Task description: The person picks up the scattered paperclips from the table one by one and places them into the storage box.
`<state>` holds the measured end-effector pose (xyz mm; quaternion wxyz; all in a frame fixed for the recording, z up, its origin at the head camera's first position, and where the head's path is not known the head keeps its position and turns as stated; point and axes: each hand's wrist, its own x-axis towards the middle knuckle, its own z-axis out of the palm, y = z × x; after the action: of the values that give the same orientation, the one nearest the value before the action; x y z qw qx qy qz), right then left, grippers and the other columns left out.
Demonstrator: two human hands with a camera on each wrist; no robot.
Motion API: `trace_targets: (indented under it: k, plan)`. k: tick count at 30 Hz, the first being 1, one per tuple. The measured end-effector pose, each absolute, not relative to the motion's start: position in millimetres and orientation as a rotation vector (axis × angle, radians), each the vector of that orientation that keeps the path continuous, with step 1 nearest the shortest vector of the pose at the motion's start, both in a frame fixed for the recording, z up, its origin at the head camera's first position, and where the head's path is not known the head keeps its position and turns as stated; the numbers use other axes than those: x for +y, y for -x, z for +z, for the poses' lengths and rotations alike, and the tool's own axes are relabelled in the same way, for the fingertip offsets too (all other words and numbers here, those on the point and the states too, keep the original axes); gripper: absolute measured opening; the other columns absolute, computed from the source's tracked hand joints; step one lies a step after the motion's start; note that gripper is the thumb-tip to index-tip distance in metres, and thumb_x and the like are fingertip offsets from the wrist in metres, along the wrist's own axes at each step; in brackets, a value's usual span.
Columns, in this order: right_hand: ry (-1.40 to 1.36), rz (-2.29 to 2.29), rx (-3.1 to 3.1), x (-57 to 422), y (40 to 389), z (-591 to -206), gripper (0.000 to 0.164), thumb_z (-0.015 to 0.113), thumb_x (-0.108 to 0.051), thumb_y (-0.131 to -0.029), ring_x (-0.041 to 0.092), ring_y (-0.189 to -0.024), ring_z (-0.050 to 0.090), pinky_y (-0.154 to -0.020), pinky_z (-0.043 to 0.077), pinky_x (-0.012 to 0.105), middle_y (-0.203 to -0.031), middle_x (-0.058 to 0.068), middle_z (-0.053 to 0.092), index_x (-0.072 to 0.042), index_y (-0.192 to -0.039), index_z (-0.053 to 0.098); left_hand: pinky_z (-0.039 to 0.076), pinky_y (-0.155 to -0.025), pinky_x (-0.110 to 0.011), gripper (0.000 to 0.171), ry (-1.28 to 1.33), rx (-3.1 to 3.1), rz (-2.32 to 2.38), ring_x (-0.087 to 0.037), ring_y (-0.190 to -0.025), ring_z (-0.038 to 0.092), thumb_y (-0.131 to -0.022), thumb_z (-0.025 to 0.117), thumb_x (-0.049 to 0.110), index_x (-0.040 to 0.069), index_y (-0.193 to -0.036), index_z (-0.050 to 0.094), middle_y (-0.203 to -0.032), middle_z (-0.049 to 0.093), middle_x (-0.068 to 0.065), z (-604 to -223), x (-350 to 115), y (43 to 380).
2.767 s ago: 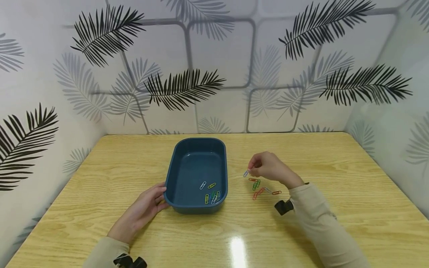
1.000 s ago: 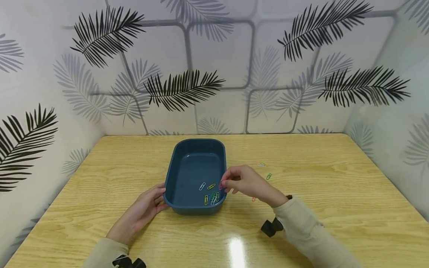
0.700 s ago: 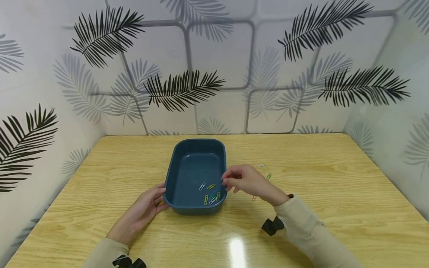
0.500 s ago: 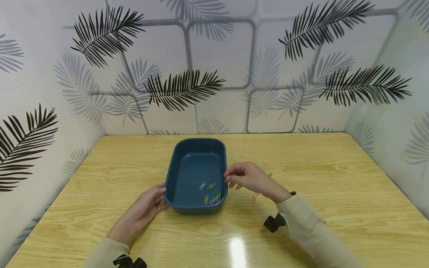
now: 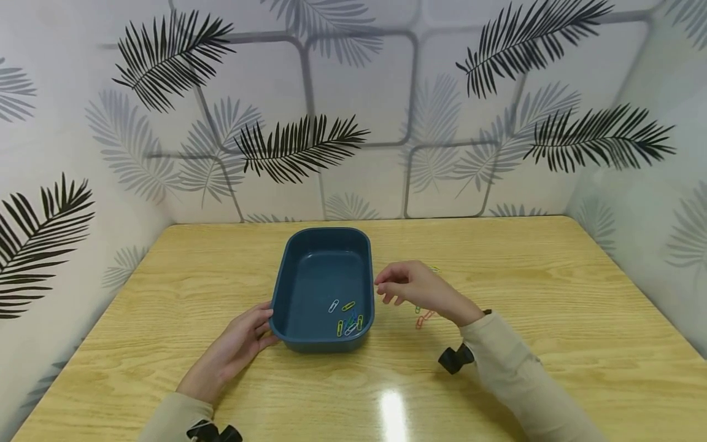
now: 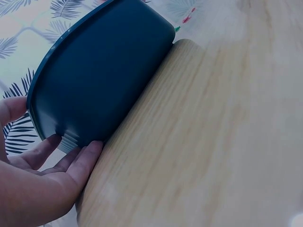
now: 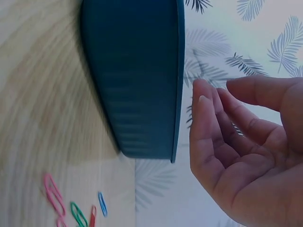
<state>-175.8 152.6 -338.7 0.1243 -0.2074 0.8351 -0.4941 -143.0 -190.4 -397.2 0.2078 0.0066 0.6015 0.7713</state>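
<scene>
A dark blue rectangular tray [image 5: 323, 279] stands on the wooden table, with several coloured paper clips [image 5: 340, 328] in its near right part. My left hand [image 5: 237, 341] holds the tray's near left corner. In the left wrist view, that hand's thumb is at the rim while its fingers press the outer wall. Just beyond the tray's right side hovers my right hand [image 5: 422, 288], fingers loosely bent. A gap shows between its thumb and fingertips in the right wrist view, with nothing in it. Pink clips [image 5: 424, 319] lie on the table below it; the hand partly hides others.
The right wrist view shows a pink clip [image 7: 54, 194], a green clip [image 7: 78, 215], a red clip [image 7: 93, 217] and a blue clip [image 7: 102, 204] on the table [image 5: 215, 258]. A yellow clip [image 5: 434, 269] lies behind the right hand. A leaf-patterned wall [image 5: 364, 178] closes off the back.
The right hand brought a paper clip from the table to the tray's right side and let go. Emptied, it has drawn back to the right. The left hand has stayed at the tray.
</scene>
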Motion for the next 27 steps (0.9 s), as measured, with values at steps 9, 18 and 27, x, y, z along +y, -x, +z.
trace_targets:
  k: [9,18,27]
  plan:
    - [0.626,-1.367,2.558,172.2,184.1,-340.6,0.017,0.061,-0.011,-0.096,0.035,-0.082,0.065,-0.073,0.054,0.045,-0.091,0.011,0.067,0.002,-0.106,0.066,0.047,-0.092,-0.032,0.055,0.0,1.661,2.15,-0.014,-0.106,0.057,-0.102,0.043,0.016,-0.008,-0.147,0.023,-0.123,0.054,-0.005,-397.7,-189.7,142.5]
    - [0.602,-1.203,2.67,187.1,189.5,-340.4,0.022,0.059,-0.01,-0.096,0.031,-0.08,0.065,-0.07,0.055,0.043,-0.096,0.018,0.067,0.005,-0.111,0.064,0.047,-0.092,-0.031,0.055,-0.014,1.671,2.142,-0.013,-0.107,0.056,-0.103,0.043,0.017,-0.007,-0.148,0.022,-0.125,0.053,-0.005,-397.1,-189.8,143.0]
    - [0.546,-1.119,2.739,211.4,196.1,-338.9,0.026,0.057,-0.012,-0.098,0.032,-0.081,0.065,-0.07,0.055,0.043,-0.098,0.018,0.067,0.006,-0.114,0.064,0.047,-0.092,-0.032,0.055,-0.014,1.654,2.151,-0.014,-0.105,0.057,-0.102,0.044,0.016,-0.008,-0.147,0.023,-0.121,0.056,-0.004,-397.2,-191.2,142.9]
